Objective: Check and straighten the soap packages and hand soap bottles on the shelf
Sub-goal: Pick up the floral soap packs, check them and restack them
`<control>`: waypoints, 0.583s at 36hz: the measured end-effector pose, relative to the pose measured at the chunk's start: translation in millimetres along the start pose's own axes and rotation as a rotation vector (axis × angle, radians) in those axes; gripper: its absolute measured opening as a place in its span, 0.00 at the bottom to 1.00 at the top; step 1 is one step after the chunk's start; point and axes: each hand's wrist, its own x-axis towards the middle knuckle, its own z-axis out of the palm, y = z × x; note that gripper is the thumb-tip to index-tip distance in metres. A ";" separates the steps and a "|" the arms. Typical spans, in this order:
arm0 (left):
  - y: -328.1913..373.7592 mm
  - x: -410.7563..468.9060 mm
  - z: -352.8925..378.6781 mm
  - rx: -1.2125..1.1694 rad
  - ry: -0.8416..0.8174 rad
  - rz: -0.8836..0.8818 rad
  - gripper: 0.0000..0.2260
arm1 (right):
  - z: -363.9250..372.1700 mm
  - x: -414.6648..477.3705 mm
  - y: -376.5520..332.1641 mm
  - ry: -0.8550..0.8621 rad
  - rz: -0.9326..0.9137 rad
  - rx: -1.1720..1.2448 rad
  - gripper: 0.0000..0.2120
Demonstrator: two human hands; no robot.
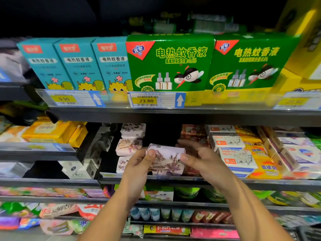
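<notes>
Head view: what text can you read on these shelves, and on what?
"电热蚊香液": green box
"电热蚊香液", "45ml": teal box
"9.90": left price tag
"23.80": middle price tag
"Goat Soap": white soap box
"硫磺皂": yellow soap pack
Too blurred: lavender soap package, right price tag, all other print.

The left hand [139,164] covers the lower left corner of the lavender soap package [166,160], and its fingers sit out of sight behind the wrapper. The right hand [203,159], pinching the other end, blocks most of the reddish packs [192,133] at the back of that shelf (can't read one label there). The pink pack [122,164] at the bottom of the neighbouring stack is half behind the left wrist. At the upper shelf's right end the yellow box [304,49] is cut by the frame, the price tag [295,101] under it is pure blur, and the top-shelf goods [191,25] are too dark to make out.
</notes>
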 end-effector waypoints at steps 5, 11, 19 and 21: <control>3.2 -0.6 11.5 0.019 -0.006 -0.060 0.22 | 0.0 7.0 12.6 0.025 -0.082 0.109 0.28; 7.3 0.8 9.3 0.017 -0.114 -0.037 0.24 | -2.9 7.8 11.1 0.169 -0.032 0.350 0.13; 9.1 11.3 -13.8 0.735 -0.334 0.361 0.41 | -4.5 6.9 7.2 0.150 0.184 0.424 0.09; 3.6 15.6 -14.1 0.724 -0.302 0.427 0.35 | -0.3 7.2 7.3 0.135 0.202 0.396 0.12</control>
